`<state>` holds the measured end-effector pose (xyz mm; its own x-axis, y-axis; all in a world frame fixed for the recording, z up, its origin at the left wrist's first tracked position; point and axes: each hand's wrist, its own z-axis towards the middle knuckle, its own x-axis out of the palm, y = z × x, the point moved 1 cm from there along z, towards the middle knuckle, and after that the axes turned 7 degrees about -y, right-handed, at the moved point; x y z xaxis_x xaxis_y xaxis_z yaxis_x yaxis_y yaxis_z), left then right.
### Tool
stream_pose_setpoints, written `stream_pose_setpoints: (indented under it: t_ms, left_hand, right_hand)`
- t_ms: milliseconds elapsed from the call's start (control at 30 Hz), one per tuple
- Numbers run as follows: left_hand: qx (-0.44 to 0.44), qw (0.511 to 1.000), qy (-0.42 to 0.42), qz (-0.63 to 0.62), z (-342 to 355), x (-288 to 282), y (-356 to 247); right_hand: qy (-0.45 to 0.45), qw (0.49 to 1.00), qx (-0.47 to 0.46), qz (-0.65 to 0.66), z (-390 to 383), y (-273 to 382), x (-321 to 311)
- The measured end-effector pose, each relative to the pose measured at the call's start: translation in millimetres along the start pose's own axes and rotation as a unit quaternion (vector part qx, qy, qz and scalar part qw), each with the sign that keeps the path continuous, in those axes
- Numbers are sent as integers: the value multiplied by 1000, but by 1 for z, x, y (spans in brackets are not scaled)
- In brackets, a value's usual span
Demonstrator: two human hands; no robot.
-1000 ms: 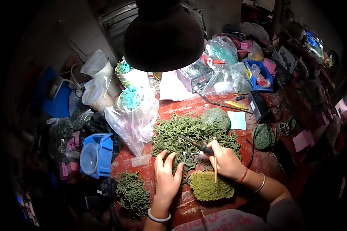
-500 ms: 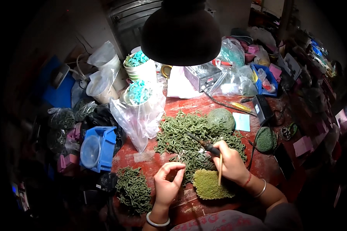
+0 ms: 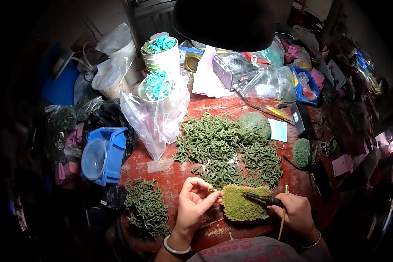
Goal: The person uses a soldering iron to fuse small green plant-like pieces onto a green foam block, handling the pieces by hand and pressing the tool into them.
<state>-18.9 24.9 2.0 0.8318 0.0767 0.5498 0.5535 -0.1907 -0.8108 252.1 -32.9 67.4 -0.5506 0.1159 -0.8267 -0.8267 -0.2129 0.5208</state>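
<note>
My left hand [image 3: 195, 201] is closed in a pinch on a small curled piece [image 3: 215, 191], beside the left edge of a yellow-green spongy pad [image 3: 245, 209]. My right hand [image 3: 296, 213] is closed around a black-handled soldering iron [image 3: 273, 201], its metal tip pointing left over the pad. A thin wooden stick [image 3: 283, 220] is held upright in the same hand. Just beyond the pad lies a wide heap of curly green pieces [image 3: 209, 137]. A smaller pile of such pieces [image 3: 146, 207] sits left of my left hand.
A round green pad [image 3: 254, 125] and a pale blue note [image 3: 278, 130] lie behind the heap. A grey power box [image 3: 234, 70] with a cable stands farther back. Tubs [image 3: 160, 54], plastic bags [image 3: 155, 126] and a blue bin [image 3: 114, 163] crowd the left. A dark lamp [image 3: 222, 26] hangs above.
My right hand has moved down and right, bringing the soldering iron from the heap to over the pad. My left hand has come to the pad's edge, its pinched piece now showing. The view has shifted.
</note>
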Motion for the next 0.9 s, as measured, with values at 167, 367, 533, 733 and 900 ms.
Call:
stream_pose_setpoints:
  t_ms: [167, 367, 533, 733, 900]
  left_hand:
    - [-76, 997, 23, 18, -3, -3, 5]
    - [-86, 994, 21, 59, -4, 1, 4]
    - [-73, 991, 33, 103, -6, -1, 12]
    - [-83, 992, 41, 85, -5, 0, 16]
    - [-83, 991, 40, 100, -5, 2, 14]
  right_hand:
    - [-26, 996, 29, 82, 0, 3, 9]
    - [-25, 996, 14, 80, 1, 3, 12]
    - [24, 999, -18, -17, -3, -6, 12]
    - [-59, 994, -2, 95, 3, 3, 20]
    - [-62, 992, -40, 106, 1, 3, 28]
